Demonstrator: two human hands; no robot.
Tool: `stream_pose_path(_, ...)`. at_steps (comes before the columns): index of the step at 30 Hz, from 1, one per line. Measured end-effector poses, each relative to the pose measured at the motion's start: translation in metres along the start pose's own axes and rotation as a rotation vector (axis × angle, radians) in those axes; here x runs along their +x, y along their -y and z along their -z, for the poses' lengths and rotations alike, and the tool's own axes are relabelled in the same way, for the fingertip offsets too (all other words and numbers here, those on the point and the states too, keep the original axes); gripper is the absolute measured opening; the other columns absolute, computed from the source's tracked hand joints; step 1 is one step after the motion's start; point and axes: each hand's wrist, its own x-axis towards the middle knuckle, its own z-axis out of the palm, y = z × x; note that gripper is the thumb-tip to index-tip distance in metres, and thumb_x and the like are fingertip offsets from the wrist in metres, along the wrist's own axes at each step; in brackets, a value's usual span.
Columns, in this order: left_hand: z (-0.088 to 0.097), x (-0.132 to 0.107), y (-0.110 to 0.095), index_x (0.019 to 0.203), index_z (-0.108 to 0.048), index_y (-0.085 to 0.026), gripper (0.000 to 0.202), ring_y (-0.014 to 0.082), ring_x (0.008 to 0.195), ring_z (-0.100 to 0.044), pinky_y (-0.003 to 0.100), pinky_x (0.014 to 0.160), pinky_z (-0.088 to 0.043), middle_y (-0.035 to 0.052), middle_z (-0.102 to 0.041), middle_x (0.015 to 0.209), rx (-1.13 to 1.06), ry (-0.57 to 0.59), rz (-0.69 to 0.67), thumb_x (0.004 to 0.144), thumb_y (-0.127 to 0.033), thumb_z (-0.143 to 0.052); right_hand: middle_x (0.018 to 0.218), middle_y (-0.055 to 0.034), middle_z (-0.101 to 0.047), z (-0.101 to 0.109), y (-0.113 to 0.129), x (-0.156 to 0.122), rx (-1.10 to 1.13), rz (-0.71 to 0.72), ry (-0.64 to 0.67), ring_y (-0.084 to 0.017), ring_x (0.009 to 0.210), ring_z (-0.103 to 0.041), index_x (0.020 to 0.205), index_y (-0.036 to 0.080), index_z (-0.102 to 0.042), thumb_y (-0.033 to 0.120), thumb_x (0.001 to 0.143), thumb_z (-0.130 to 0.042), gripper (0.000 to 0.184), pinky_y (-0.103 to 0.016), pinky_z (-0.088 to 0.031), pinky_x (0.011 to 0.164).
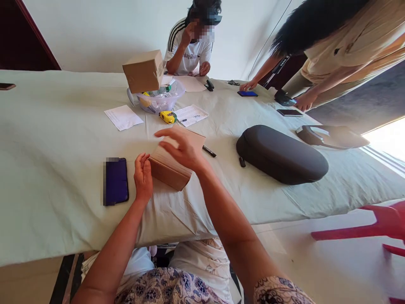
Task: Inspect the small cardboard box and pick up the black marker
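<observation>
A closed brown cardboard box [169, 175] lies in front of me on the cloth-covered table. My left hand [144, 177] is against its left side, fingers slightly bent and not wrapped round it. Over the top of the box, my right hand [182, 147] is open, with thumb and fingers apart; whether it touches the cardboard I cannot tell. A black marker [209, 151] lies by the right side of the box. Left of my left hand is a dark blue phone [116, 181].
Farther back are a yellow tape measure [167, 117], papers [123, 117] and a lilac basin [164, 103] with another cardboard box [144, 71] on it. A dark hard case [281, 154] lies at right. Two people are across the table; a red chair [376, 221] stands lower right.
</observation>
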Motion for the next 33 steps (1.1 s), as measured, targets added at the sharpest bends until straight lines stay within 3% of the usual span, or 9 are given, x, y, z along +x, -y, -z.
stream_pose_path(3,-0.002,0.0,-0.002,0.143,-0.045,-0.022,0.082,0.0271,0.137,-0.056,0.042,0.117,-0.044,0.0177,-0.056,0.147,0.013,0.094,-0.008,0.084,-0.077,-0.058,0.122,-0.0073,-0.072,0.015,-0.001,-0.048,-0.137,-0.108,-0.51,-0.023,0.117,-0.066,0.121,0.026,-0.065,0.044,0.099,-0.058,0.029,-0.043,-0.055,0.101)
stream_pose_path(5,-0.004,-0.001,-0.002,0.148,-0.039,-0.02,0.095,0.0296,0.138,-0.055,0.044,0.116,-0.044,0.0197,-0.052,0.149,0.042,0.128,-0.034,0.077,-0.079,-0.065,0.124,-0.0107,-0.069,0.013,-0.005,-0.083,-0.2,-0.265,-0.691,-0.026,0.115,-0.067,0.128,0.026,-0.061,0.054,0.097,-0.059,0.042,-0.044,-0.059,0.09)
stream_pose_path(6,-0.005,-0.001,-0.002,0.15,-0.036,-0.02,0.1,0.0302,0.135,-0.057,0.045,0.114,-0.046,0.0202,-0.053,0.148,0.072,0.134,-0.047,0.075,-0.079,-0.067,0.126,-0.0128,-0.068,0.008,-0.007,-0.099,-0.219,-0.346,-0.701,-0.028,0.114,-0.067,0.134,0.026,-0.058,0.06,0.094,-0.061,0.053,-0.045,-0.06,0.086)
stream_pose_path(8,-0.006,-0.003,-0.002,0.151,-0.034,-0.019,0.105,0.0302,0.127,-0.062,0.045,0.108,-0.05,0.0199,-0.056,0.142,0.163,0.121,-0.084,0.073,-0.08,-0.068,0.136,-0.0167,-0.063,-0.006,-0.011,-0.123,-0.183,-0.474,-0.601,-0.031,0.114,-0.067,0.145,0.027,-0.048,0.068,0.089,-0.062,0.071,-0.045,-0.062,0.081)
stream_pose_path(11,-0.005,-0.005,-0.002,0.143,-0.045,-0.017,0.1,0.0316,0.122,-0.063,0.047,0.104,-0.052,0.0186,-0.061,0.131,0.35,0.031,-0.197,0.071,-0.083,-0.066,0.154,-0.018,-0.048,-0.026,-0.014,-0.133,-0.09,-0.528,-0.422,-0.034,0.128,-0.06,0.153,0.029,-0.039,0.069,0.084,-0.068,0.085,-0.048,-0.063,0.086)
stream_pose_path(14,-0.002,-0.005,-0.002,0.131,-0.052,-0.014,0.097,0.0341,0.12,-0.062,0.05,0.104,-0.05,0.0196,-0.062,0.125,0.466,-0.084,-0.27,0.068,-0.088,-0.063,0.16,-0.0152,-0.043,-0.029,-0.02,-0.118,-0.001,-0.499,-0.32,-0.035,0.139,-0.052,0.153,0.03,-0.042,0.069,0.086,-0.066,0.081,-0.049,-0.063,0.094)
stream_pose_path(21,-0.003,-0.003,-0.005,0.121,-0.05,-0.019,0.093,0.0285,0.109,-0.064,0.041,0.094,-0.053,0.0132,-0.063,0.118,0.405,-0.208,-0.176,0.061,-0.087,-0.071,0.154,-0.0115,-0.051,0.003,-0.05,-0.078,0.117,-0.393,-0.045,-0.033,0.132,-0.059,0.147,0.031,-0.052,0.068,0.082,-0.072,0.078,-0.042,-0.063,0.09)
stream_pose_path(25,-0.005,-0.005,-0.003,0.123,-0.05,-0.017,0.09,0.0275,0.109,-0.063,0.04,0.093,-0.052,0.0143,-0.063,0.119,0.396,-0.217,-0.202,0.067,-0.086,-0.067,0.154,-0.011,-0.052,0.002,-0.066,-0.081,0.161,-0.354,-0.077,-0.033,0.132,-0.059,0.144,0.031,-0.057,0.071,0.078,-0.074,0.079,-0.042,-0.062,0.091)
stream_pose_path(33,-0.007,-0.01,-0.003,0.128,-0.056,-0.015,0.064,0.0238,0.115,-0.065,0.033,0.091,-0.055,0.0173,-0.066,0.125,0.321,-0.107,-0.306,0.093,-0.068,-0.05,0.148,-0.0091,-0.06,-0.017,-0.09,-0.1,0.298,-0.364,-0.33,-0.033,0.142,-0.052,0.14,0.029,-0.06,0.077,0.081,-0.065,0.077,-0.049,-0.053,0.111)
